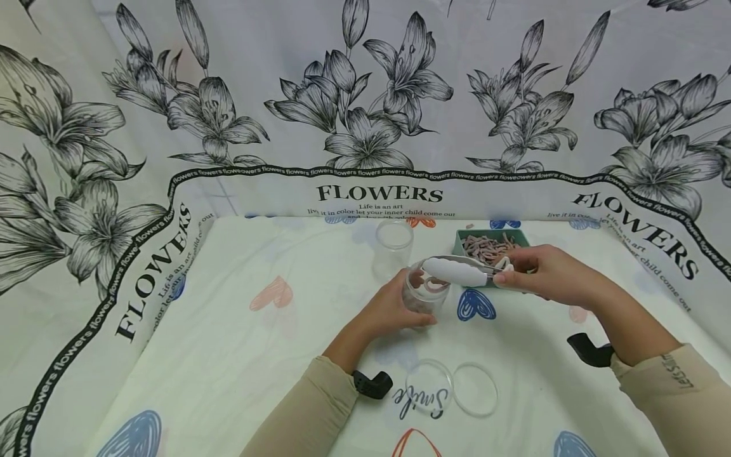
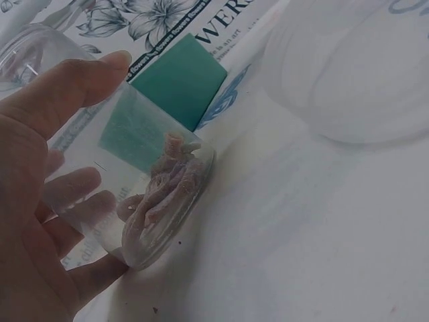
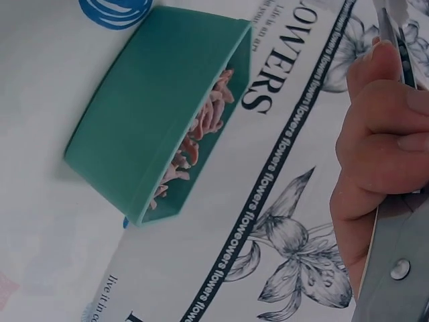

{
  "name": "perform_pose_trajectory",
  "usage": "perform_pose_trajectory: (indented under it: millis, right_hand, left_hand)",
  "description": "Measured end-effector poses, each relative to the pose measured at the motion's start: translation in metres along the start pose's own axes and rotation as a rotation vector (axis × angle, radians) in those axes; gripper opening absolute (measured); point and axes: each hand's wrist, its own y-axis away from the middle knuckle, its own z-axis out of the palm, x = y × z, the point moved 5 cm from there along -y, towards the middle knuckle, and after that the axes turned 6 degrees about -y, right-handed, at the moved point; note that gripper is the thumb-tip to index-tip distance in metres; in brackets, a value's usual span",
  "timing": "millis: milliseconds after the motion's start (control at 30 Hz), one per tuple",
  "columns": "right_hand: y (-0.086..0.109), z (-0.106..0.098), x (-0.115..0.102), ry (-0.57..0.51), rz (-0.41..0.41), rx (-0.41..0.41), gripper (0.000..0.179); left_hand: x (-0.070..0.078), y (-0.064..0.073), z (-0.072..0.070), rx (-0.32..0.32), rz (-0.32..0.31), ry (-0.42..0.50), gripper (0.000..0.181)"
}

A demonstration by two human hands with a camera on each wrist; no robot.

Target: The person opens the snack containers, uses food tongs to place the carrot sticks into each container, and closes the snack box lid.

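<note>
My left hand (image 1: pixel 393 306) grips a clear plastic jar (image 2: pixel 114 168), its fingers and thumb around the wall. The jar is tilted in the left wrist view, with several pinkish-brown strips (image 2: pixel 175 178) at its bottom. My right hand (image 1: pixel 551 274) holds metal tongs with white parts (image 1: pixel 459 271) by the end. Their far end is at the jar's mouth; whether the tips pinch a strip cannot be told. Behind the right hand stands a green box (image 3: pixel 127 127) holding many more such strips (image 3: pixel 204 117).
A second clear jar (image 1: pixel 394 254) stands behind the left hand. Two clear round lids or rings (image 1: pixel 476 414) lie on the patterned white tablecloth (image 1: pixel 228 355) in front of the hands. A flower-printed curtain (image 1: pixel 365 114) rises behind the table.
</note>
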Motion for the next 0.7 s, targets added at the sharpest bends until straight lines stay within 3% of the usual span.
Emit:
perform_pose_trajectory:
  millis: [367,700]
  right_hand:
    - [0.0021,-0.0021,0.0059,-0.043,0.015,0.011,0.033]
    - [-0.0007,-0.0034,0.0030,-0.013,0.009,-0.014,0.039]
  left_hand:
    - [0.0006,0.0000,-0.0002,-0.011,0.002,0.029,0.088]
    - [-0.0006,-0.0013,-0.0001,-0.010,0.007,0.032,0.089]
